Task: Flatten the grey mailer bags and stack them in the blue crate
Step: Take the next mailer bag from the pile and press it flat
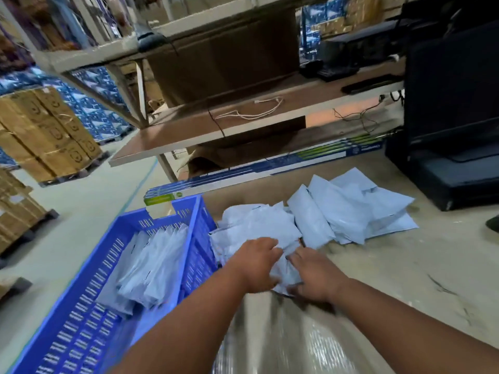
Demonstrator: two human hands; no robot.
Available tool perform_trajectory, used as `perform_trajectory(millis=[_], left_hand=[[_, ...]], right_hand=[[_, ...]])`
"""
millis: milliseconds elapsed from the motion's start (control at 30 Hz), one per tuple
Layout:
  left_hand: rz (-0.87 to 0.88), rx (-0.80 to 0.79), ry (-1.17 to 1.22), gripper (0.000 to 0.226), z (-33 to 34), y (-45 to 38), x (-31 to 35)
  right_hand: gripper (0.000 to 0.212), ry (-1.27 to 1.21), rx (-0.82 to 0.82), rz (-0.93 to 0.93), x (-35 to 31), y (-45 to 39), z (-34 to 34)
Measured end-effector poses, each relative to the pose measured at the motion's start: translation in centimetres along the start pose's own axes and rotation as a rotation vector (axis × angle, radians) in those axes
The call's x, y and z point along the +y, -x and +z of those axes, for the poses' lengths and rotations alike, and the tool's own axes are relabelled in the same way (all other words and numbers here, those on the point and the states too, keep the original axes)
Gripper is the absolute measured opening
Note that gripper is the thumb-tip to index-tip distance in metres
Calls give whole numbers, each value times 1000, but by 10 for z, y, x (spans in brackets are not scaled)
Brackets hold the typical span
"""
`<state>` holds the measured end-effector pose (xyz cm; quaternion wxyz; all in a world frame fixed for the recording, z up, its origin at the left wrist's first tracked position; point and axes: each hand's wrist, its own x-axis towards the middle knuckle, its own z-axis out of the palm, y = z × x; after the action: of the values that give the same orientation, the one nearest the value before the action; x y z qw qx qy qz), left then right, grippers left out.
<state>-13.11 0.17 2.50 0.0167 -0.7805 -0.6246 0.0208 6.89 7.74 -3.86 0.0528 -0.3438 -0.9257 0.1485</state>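
While one grey mailer bag is gripped on the counter by both the left hand and right hand, flattened bags are stacked in the blue crate; no printing is legible.

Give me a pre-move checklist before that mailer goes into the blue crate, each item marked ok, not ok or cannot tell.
1. Both hands on one mailer: left hand and right hand hold the near grey mailer bag: ok.
2. Bag flattened: crumpled between the hands: not ok.
3. Room in the blue crate: stacked mailers fill only part: ok.
4. Crate within reach: beside the left arm: ok.
5. Grip firmness: blurred: cannot tell.
6. Loose pile left to do: many remain: not ok.
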Motion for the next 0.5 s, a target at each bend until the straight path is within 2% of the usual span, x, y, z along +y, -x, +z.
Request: perform_trajectory(millis=[100, 233, 300, 500], left_hand=[[40, 32, 78, 77, 34, 9, 27], [28, 73, 116, 68, 63, 24, 69], [-1, 76, 145, 70, 77, 37, 91], [-58, 218, 129, 74, 105, 69, 130]], right_hand=[[70, -71, -35, -25, 21, 29, 5], [65, -113, -56, -47, 48, 74, 7], [63, -71, -57, -64, 59, 94, 5], [56, 87, -42, -147, 86, 136, -5]])
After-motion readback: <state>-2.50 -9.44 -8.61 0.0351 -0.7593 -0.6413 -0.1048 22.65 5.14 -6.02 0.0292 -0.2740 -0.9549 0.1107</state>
